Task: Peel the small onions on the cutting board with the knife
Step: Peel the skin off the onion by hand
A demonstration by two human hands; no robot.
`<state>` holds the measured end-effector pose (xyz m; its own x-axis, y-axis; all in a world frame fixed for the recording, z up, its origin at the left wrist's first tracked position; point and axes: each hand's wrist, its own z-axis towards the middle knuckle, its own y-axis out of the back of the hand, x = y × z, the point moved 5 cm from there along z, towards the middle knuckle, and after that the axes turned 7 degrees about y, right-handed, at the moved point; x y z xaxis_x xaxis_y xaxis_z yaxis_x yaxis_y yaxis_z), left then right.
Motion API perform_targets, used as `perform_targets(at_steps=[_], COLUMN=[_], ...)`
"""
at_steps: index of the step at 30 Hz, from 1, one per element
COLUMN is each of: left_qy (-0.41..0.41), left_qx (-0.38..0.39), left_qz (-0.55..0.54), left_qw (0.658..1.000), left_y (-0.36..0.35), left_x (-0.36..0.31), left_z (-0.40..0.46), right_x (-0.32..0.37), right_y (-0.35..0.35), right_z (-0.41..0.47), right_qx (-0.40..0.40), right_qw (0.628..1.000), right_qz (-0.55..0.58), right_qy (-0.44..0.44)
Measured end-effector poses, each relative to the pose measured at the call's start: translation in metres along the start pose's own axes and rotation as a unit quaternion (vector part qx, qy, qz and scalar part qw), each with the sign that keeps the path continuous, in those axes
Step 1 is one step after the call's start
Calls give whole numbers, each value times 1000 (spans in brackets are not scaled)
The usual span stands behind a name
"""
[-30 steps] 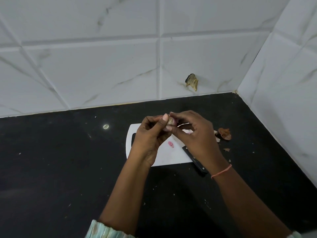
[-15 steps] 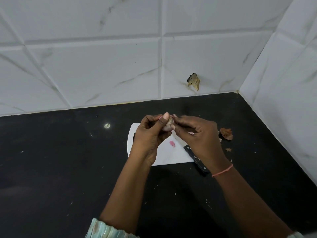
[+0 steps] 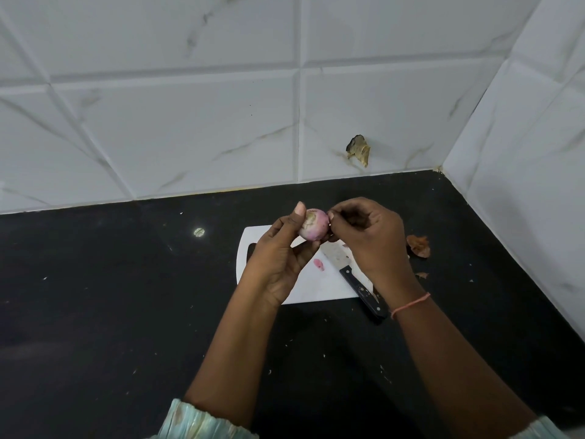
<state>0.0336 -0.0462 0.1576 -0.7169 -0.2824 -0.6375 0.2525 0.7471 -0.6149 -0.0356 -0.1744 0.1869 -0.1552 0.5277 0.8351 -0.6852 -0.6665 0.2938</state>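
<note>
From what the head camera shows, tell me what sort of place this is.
Most likely a home kitchen corner: a black countertop against white marble-look wall tiles, with a white cutting board, a knife and a small onion.

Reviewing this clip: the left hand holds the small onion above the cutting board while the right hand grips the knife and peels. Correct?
Not quite. The head view shows the knife lying on the cutting board, unheld. The right hand picks at the small onion with bare fingertips; the left hand does hold it above the board.
</note>
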Motion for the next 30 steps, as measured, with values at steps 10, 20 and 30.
perform_targets(at_steps=[10, 20, 30], left_qy=[-42, 28, 30], left_qx=[14, 6, 20], left_qz=[1, -51, -67], left_qw=[999, 998, 997], left_y=[-2, -4, -7], left_x=[0, 8, 9], left_z=[-2, -3, 2], right_x=[3, -7, 17], right_y=[-3, -7, -7], right_z=[-1, -1, -15], right_qx=[18, 26, 7], right_qw=[999, 998, 997], right_qz=[27, 5, -36], right_qy=[1, -51, 72])
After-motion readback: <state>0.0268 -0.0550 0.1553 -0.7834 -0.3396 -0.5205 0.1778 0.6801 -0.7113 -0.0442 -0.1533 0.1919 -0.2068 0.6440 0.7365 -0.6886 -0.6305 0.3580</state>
